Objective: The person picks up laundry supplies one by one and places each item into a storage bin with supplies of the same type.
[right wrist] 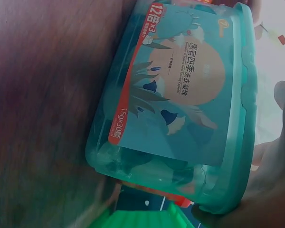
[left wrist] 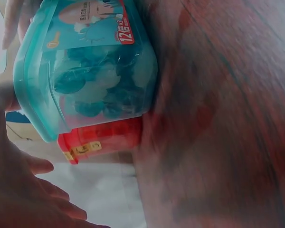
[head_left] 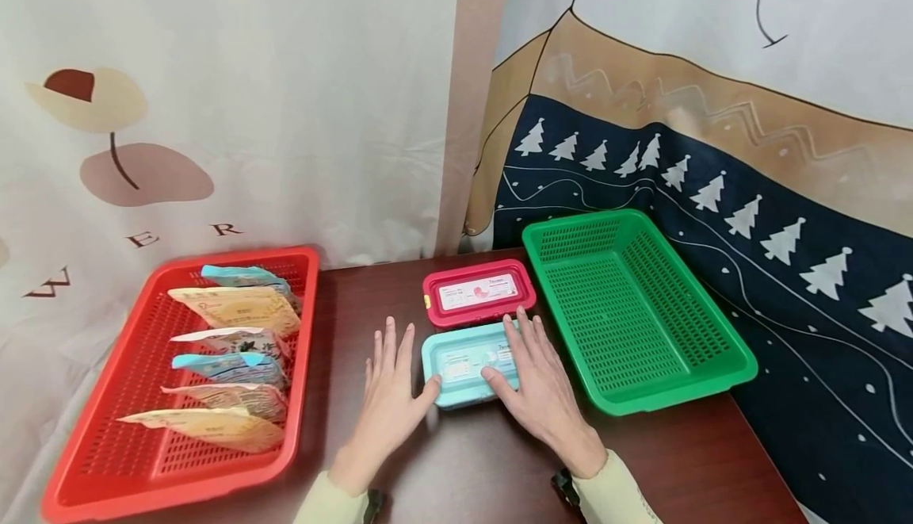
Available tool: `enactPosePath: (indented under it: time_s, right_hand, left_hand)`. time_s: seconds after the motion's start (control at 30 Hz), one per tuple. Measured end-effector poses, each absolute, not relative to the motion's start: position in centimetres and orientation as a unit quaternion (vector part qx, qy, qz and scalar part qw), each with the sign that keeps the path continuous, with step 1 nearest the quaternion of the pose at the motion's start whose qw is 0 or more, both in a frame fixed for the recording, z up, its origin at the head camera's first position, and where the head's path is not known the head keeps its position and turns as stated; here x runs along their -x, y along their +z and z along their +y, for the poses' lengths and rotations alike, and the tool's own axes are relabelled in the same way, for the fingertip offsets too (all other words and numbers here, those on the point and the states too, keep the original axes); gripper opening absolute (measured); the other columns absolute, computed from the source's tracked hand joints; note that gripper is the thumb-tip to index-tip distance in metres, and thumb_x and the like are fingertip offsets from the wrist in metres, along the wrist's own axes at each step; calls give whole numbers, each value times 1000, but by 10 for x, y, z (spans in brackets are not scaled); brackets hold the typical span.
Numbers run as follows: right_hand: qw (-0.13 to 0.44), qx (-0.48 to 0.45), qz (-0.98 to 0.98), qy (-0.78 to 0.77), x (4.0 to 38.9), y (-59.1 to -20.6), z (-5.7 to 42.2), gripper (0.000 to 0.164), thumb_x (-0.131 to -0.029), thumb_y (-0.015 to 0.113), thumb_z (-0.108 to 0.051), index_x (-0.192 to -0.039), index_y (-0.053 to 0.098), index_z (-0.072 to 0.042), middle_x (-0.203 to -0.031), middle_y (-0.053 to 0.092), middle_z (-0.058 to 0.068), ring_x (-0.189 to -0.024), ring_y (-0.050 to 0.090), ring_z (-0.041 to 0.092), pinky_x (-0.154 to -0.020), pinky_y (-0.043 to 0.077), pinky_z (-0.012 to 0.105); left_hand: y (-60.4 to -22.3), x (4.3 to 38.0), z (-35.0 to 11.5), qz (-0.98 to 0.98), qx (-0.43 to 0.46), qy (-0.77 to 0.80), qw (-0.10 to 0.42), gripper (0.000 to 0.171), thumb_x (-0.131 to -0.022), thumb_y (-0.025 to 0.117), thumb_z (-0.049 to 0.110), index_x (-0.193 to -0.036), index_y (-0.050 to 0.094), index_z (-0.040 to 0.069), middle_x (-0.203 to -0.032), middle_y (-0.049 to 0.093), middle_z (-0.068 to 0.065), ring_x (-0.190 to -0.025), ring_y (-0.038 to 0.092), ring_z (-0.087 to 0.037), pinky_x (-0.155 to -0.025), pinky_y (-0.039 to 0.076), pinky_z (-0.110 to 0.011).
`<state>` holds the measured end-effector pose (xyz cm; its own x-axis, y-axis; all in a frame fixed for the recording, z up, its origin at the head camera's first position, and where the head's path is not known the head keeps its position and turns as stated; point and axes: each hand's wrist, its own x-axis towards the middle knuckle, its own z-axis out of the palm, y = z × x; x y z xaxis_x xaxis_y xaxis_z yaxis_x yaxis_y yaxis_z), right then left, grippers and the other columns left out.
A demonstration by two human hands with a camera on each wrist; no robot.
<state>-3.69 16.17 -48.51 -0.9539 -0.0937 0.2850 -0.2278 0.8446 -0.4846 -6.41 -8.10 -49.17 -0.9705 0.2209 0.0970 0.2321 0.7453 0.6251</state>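
A teal lidded box of laundry capsules lies on the table between my two hands. Capsules show through its clear wall in the left wrist view, and its printed label faces the right wrist view. My left hand is at the box's left side, fingers extended forward and thumb at the lid's near left corner. My right hand lies over the lid's right end, with fingers stretched out and thumb on top. Just behind stands a similar dark pink box, its side also visible in the left wrist view.
On the left stands a red basket with several upright pouches. A green basket is at the right, close beside my right hand. Curtains hang behind the brown table.
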Motion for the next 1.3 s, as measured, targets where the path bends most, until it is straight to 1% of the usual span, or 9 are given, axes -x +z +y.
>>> enactPosePath:
  time_s: [0.37, 0.53, 0.6, 0.67, 0.77, 0.83, 1.0, 1.03, 1.3]
  right_hand:
    - [121, -110, -918, 363, 31, -485, 159, 79, -101, 62, -44, -163, 30, -8, -172, 20, 11, -157, 16, 38, -118, 24, 66]
    - [110, -70, -893, 431, 28, -485, 164, 75, -103, 61, -35, -164, 27, -8, -172, 18, 9, -156, 17, 40, -120, 20, 64]
    - [106, -49, -886, 449, 27, -486, 165, 74, -105, 59, -33, -165, 24, -8, -172, 18, 9, -156, 17, 37, -124, 17, 53]
    - [102, -32, -873, 475, 26, -488, 166, 72, -107, 57, -31, -165, 22, -6, -171, 19, 11, -156, 19, 36, -125, 15, 36]
    - [90, -8, -855, 511, 26, -488, 168, 69, -109, 52, -31, -165, 20, -5, -171, 20, 13, -156, 19, 32, -119, 9, 15]
    - [78, 8, -843, 533, 27, -488, 168, 67, -110, 50, -31, -165, 19, -5, -171, 21, 14, -156, 18, 30, -120, 11, 19]
    - [32, 43, -814, 578, 28, -486, 168, 66, -112, 44, -35, -166, 19, -8, -171, 21, 12, -157, 17, 25, -125, 12, 47]
    - [24, 48, -807, 589, 28, -486, 168, 66, -112, 44, -36, -166, 18, -8, -171, 21, 12, -156, 16, 25, -124, 12, 49]
    - [-3, 75, -770, 634, 30, -493, 165, 66, -112, 44, -36, -164, 21, -2, -168, 26, 14, -155, 19, 27, -124, 11, 52]
  left_hand:
    - [-491, 60, -95, -938, 99, -332, 9, 89, -92, 71, 37, -162, 27, 2, -172, 6, -22, -155, 7, -50, -114, 17, -76]
    - [-498, 57, -93, -921, 107, -375, 10, 82, -102, 60, 42, -163, 24, 2, -172, 6, -19, -155, 7, -49, -117, 16, -73]
    - [-500, 54, -90, -901, 106, -421, 6, 79, -105, 56, 43, -164, 22, 3, -173, 7, -15, -156, 8, -46, -119, 16, -70]
    - [-500, 51, -87, -879, 98, -467, 1, 79, -106, 55, 43, -165, 20, 6, -173, 9, -11, -156, 11, -42, -120, 17, -67]
    - [-498, 48, -83, -851, 78, -520, -10, 76, -107, 53, 42, -166, 17, 11, -173, 12, -8, -157, 15, -36, -122, 17, -62]
    - [-497, 47, -81, -833, 62, -549, -21, 74, -108, 52, 40, -167, 16, 13, -173, 15, -9, -157, 17, -34, -122, 17, -61]
    - [-494, 44, -78, -792, 12, -608, -61, 71, -109, 47, 42, -167, 17, 14, -171, 20, -13, -156, 17, -36, -122, 14, -63]
    - [-494, 43, -78, -784, 4, -617, -69, 71, -109, 47, 43, -167, 17, 14, -171, 21, -14, -156, 17, -36, -122, 13, -63]
    - [-496, 42, -75, -720, -24, -684, -117, 71, -110, 45, 42, -165, 18, 5, -170, 18, -17, -157, 9, -37, -123, 7, -62]
